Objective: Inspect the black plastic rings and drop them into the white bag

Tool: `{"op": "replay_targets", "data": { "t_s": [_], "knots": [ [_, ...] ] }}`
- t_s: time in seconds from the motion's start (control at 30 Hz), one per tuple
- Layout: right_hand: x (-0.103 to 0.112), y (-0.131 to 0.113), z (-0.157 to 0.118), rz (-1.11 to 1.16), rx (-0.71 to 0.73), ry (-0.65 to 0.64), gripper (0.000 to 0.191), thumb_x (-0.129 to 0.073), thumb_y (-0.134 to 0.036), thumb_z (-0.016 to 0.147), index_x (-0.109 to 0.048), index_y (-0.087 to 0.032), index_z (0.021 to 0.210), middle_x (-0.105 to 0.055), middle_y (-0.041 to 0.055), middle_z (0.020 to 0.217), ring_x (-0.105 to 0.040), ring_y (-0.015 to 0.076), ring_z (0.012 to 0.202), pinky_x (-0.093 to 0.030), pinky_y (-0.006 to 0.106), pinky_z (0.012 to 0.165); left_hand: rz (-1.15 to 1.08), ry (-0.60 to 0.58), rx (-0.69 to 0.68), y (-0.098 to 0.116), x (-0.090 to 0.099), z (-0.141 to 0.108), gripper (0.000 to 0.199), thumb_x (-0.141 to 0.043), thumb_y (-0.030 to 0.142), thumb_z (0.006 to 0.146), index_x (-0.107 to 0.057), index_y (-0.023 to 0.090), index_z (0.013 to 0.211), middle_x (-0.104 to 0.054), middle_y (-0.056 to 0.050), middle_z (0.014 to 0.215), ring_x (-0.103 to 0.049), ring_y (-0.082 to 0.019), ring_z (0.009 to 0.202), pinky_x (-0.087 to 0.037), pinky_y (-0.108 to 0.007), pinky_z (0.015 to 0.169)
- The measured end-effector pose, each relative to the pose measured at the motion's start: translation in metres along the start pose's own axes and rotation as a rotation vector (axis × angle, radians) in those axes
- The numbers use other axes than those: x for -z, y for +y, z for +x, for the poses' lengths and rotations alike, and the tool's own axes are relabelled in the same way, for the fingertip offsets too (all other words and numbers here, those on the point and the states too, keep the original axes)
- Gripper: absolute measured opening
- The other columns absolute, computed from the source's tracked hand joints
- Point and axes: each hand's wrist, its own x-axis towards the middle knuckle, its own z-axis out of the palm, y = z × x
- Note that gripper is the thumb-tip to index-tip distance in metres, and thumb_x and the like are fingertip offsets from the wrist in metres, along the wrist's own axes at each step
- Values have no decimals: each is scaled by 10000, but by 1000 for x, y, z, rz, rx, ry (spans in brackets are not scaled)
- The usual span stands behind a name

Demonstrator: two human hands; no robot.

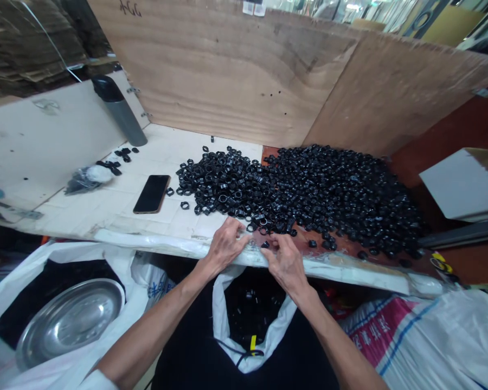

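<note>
My left hand [228, 241] rests at the table's front edge, its fingers curled and a gap showing between thumb and fingertips; I see nothing held there. Close to those fingertips lie loose black rings at the near rim of a big heap of small black plastic rings [248, 189]. My right hand [287, 262] is opposite it, thumb and forefinger closed about a small black ring [265, 245], partly hidden. Below both hands, between the forearms, a white sack [222, 309] hangs with its mouth wide, holding more black pieces.
A phone [152, 194], a clear bag of dark pieces [83, 180] and a grey bottle [124, 116] stand or lie at left. Wooden boards [236, 70] wall the back. A steel basin [73, 319] sits in a sack at lower left; a white box [461, 187] is at right.
</note>
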Motion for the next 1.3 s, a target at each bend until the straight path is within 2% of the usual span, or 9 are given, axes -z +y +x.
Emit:
{"op": "replay_targets", "data": {
  "t_s": [0.07,0.13,0.23,0.37,0.5,0.67,0.9,1.07,1.3],
  "knots": [
    [-9,-1,8,-48,60,-28,160,-600,-254,867,-659,-197,1003,-621,80,958,-627,220,857,-510,315,758,106,38,-41,-7,-13,12,254,-741,284,776,-632,188,984,-610,-45,962,-617,-189,790,-530,-320,745],
    [-16,2,11,-55,64,-26,106,-571,-237,882,-665,-194,908,-620,71,900,-621,209,808,-505,315,747,163,26,-87,-12,-25,17,224,-717,247,791,-631,191,990,-621,-47,950,-628,-207,846,-530,-323,772],
    [-17,10,11,34,-30,1,108,-622,-285,861,-652,-189,819,-639,44,818,-607,178,687,-499,305,688,152,6,-120,-14,-30,13,157,-663,181,802,-635,184,957,-632,-39,892,-633,-208,843,-532,-336,793],
    [-8,17,10,355,-280,19,261,-691,-426,819,-612,-186,751,-665,19,689,-630,172,580,-512,285,572,-44,-42,-183,-9,-22,5,209,-619,146,807,-649,181,1011,-639,-47,939,-639,-180,840,-557,-316,773],
    [-5,8,9,679,-368,48,314,-705,-476,809,-627,-173,833,-730,74,862,-710,206,683,-588,343,660,-266,-58,-202,-3,-20,0,278,-609,112,805,-660,175,1072,-634,-63,1000,-649,-151,829,-581,-281,725],
    [-9,-2,4,648,-273,82,241,-691,-373,848,-695,-188,1002,-736,78,1012,-706,219,922,-563,364,867,-449,-130,-103,4,-21,-10,333,-655,161,825,-608,191,1153,-662,-53,1058,-678,-132,825,-606,-292,777],
    [-6,-9,-3,512,-120,86,151,-658,-264,873,-706,-207,1005,-722,64,1015,-688,215,958,-546,351,883,-710,-142,117,10,-18,-21,316,-735,235,808,-585,161,1076,-703,-72,1044,-717,-175,916,-604,-344,873],
    [4,-20,-3,378,13,71,179,-627,-221,893,-705,-218,1054,-714,68,1036,-674,213,950,-532,358,882,-693,-107,1,13,-11,-23,224,-703,245,847,-662,167,1053,-666,-87,1070,-679,-195,998,-590,-359,893],
    [5,-23,-7,324,36,22,139,-583,-242,927,-695,-221,1006,-722,58,970,-680,210,889,-527,324,821,-637,-76,-111,15,-5,-23,188,-703,232,851,-683,181,1031,-668,-83,1035,-667,-192,993,-587,-350,880]
  ]
}}
